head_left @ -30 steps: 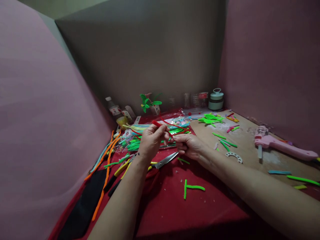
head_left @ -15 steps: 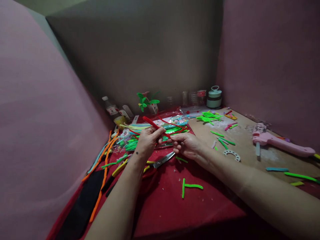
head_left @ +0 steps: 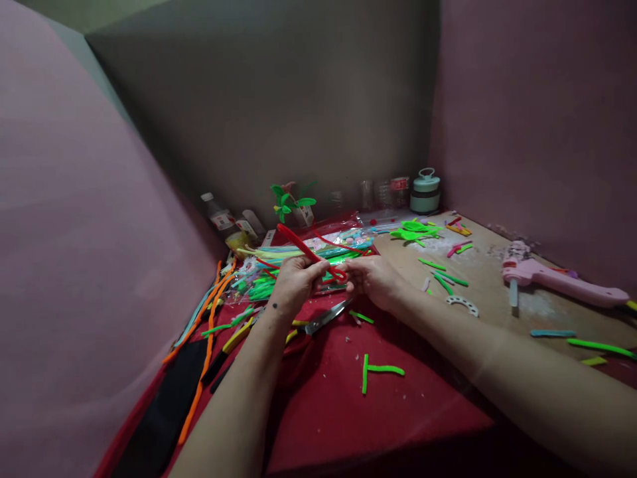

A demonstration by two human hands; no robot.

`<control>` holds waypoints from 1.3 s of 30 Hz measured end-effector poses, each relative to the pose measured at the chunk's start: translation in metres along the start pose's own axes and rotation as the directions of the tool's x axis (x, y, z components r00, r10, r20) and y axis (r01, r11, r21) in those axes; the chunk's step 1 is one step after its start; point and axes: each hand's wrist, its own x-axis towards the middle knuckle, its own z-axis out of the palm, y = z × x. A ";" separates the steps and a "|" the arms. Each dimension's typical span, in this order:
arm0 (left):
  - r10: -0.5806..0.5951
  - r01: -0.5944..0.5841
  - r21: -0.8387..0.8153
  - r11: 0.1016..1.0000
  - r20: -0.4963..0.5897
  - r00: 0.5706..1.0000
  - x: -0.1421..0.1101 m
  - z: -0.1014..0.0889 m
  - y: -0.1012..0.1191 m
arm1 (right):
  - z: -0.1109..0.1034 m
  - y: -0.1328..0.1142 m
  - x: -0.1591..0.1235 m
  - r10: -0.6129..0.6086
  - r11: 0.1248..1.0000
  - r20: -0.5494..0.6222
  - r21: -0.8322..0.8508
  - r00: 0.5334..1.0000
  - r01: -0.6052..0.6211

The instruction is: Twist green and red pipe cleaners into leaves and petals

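Note:
A red pipe cleaner [head_left: 297,240] is pinched in my left hand [head_left: 296,282], its doubled length slanting up and left past the fingers. Its near end bends into a small loop between my two hands. My right hand [head_left: 372,279] has its fingers curled closed at that loop; the fingertips partly cover the end of it. Below the hands, scissors [head_left: 326,318] lie on the red cloth [head_left: 343,425], their handles partly behind my left forearm. Bundles of green pipe cleaners [head_left: 266,287] in clear plastic lie just behind my hands.
A pink hot glue gun [head_left: 562,282] lies on the brown board [head_left: 497,255] at right, among short pipe cleaner pieces. Green leaf shapes [head_left: 415,231] and a mint container [head_left: 425,192] stand farther back. Orange strands [head_left: 206,372] and yellow-handled pliers [head_left: 239,337] lie at left.
The red pipe cleaner's near end now shows a loop between the hands. My right hand has shifted slightly up, and the strand's far tip has risen a little to the left.

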 end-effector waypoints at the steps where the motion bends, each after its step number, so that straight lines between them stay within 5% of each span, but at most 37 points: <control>1: 0.009 -0.009 0.019 1.000 0.002 1.000 0.000 0.000 0.000 | 0.001 0.001 -0.001 -0.066 0.995 0.015 -0.077 0.998 0.067; 3: 0.019 -0.019 0.052 0.998 0.004 1.000 0.000 0.002 -0.001 | 0.004 0.003 -0.004 -0.206 0.936 0.072 -0.278 0.976 0.218; 6: 0.009 -0.008 0.064 0.998 -0.013 1.000 0.001 0.007 -0.004 | 0.008 0.009 -0.009 -0.388 0.690 0.143 -0.610 0.910 0.390; 9: -0.005 0.007 0.067 0.998 -0.031 0.999 0.002 0.010 -0.007 | 0.010 0.015 -0.010 -0.461 0.473 0.177 -0.780 0.870 0.409; 13: -0.051 0.052 0.077 0.996 -0.022 0.998 0.002 0.006 -0.007 | 0.009 0.017 -0.008 -0.439 0.361 0.224 -0.843 0.870 0.399; 20: -0.101 0.102 0.051 0.994 -0.004 0.995 0.005 0.001 -0.009 | 0.010 0.021 -0.013 -0.339 0.598 0.237 -0.693 0.910 0.404; 25: -0.082 0.081 0.026 0.996 0.043 0.996 0.005 -0.001 -0.009 | 0.012 0.018 -0.014 -0.183 0.733 0.164 -0.635 0.969 0.246; 31: -0.099 0.100 -0.027 0.995 0.034 0.994 0.005 -0.008 -0.008 | 0.010 0.011 -0.013 0.039 0.942 0.179 -0.336 0.983 0.023; 39: -0.100 0.099 0.019 0.995 0.102 0.990 0.005 -0.009 -0.006 | 0.005 0.008 -0.009 0.151 0.989 0.160 -0.020 0.975 -0.150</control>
